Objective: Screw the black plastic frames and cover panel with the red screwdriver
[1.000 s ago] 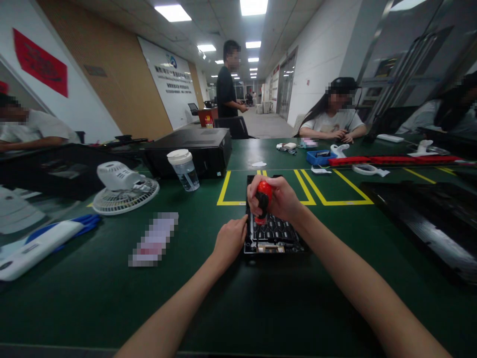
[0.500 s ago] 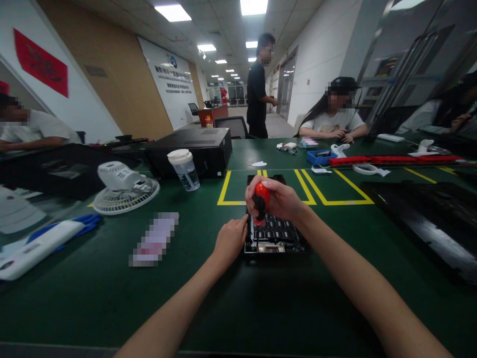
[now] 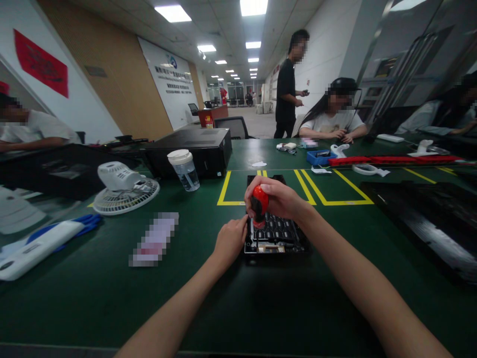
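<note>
A black electronic board [image 3: 278, 233] with rows of dark components lies on the green table [image 3: 112, 298] in front of me. My right hand [image 3: 281, 199] is closed round the red and black handle of a screwdriver [image 3: 259, 205], held upright with its tip down on the board's left part. My left hand [image 3: 231, 241] rests with curled fingers against the board's left edge, holding it steady.
A small white fan [image 3: 124, 188], a lidded plastic cup [image 3: 184, 170] and a black box [image 3: 194, 149] stand at the left. Yellow tape lines [image 3: 316, 191] mark the table. A blue tray [image 3: 320, 157] and red strip [image 3: 395, 160] lie far right. People sit around; one stands behind.
My right hand has sunk slightly and turned the screwdriver a little. The standing person in black has walked from the middle to the right of the corridor. My left hand stays put.
</note>
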`<state>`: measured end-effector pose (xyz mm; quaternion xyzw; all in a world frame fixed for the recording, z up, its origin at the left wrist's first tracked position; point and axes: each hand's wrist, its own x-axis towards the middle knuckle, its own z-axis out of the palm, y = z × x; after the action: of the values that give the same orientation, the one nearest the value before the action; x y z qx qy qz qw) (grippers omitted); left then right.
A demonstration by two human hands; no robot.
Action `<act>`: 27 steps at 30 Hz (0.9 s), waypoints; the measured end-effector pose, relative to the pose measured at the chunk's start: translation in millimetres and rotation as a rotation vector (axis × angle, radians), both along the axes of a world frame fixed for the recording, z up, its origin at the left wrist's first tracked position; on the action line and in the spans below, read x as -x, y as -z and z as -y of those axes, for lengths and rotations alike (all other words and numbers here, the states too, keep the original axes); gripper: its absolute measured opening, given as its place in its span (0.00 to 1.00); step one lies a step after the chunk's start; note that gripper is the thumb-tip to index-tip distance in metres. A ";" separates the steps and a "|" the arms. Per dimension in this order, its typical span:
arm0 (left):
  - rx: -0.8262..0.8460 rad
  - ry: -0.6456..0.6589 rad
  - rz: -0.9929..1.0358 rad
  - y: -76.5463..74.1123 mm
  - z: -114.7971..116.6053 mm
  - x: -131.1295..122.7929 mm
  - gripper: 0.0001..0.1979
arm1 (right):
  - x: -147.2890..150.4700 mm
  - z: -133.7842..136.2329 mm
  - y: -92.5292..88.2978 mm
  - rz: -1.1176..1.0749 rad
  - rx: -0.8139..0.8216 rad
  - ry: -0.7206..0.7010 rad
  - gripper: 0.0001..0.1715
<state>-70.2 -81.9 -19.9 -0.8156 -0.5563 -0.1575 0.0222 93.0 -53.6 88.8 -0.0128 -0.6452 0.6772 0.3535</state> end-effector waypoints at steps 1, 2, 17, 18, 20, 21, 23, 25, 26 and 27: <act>0.003 -0.004 0.001 -0.5 0.3 -0.4 0.15 | -0.6 0.4 -0.3 0.006 -0.005 -0.001 0.12; 0.008 -0.008 0.001 -1.0 0.5 -0.7 0.15 | -1.2 0.7 -0.6 0.010 -0.008 -0.002 0.12; 0.020 -0.001 0.007 -4.8 0.8 -1.5 0.14 | -5.8 2.5 -1.8 0.037 -0.006 0.044 0.11; 0.018 -0.004 0.005 -4.8 0.9 -1.6 0.14 | -6.1 2.5 -2.4 0.040 -0.009 0.048 0.11; 0.017 -0.004 0.000 -4.8 1.2 -1.8 0.14 | -6.5 2.6 -3.5 0.047 -0.018 0.060 0.10; 0.016 -0.004 -0.001 -4.7 1.3 -1.7 0.14 | -6.8 2.5 -4.0 0.051 -0.023 0.068 0.09; 0.012 -0.004 -0.001 -4.5 1.4 -1.6 0.14 | -7.5 2.3 -4.5 0.060 -0.029 0.084 0.09; 0.013 0.002 0.002 -4.8 1.5 -1.5 0.15 | -8.2 1.9 -4.7 0.065 -0.035 0.105 0.09; 0.017 0.003 0.004 -5.2 1.6 -1.4 0.15 | -8.6 1.6 -4.7 0.068 -0.037 0.115 0.08; 0.023 0.003 0.007 -5.6 1.8 -1.4 0.15 | -8.9 1.4 -4.8 0.071 -0.041 0.122 0.08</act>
<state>-68.8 -83.7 -14.3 -0.8161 -0.5570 -0.1539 0.0106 101.9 -55.0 93.6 -0.0688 -0.6692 0.6401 0.3712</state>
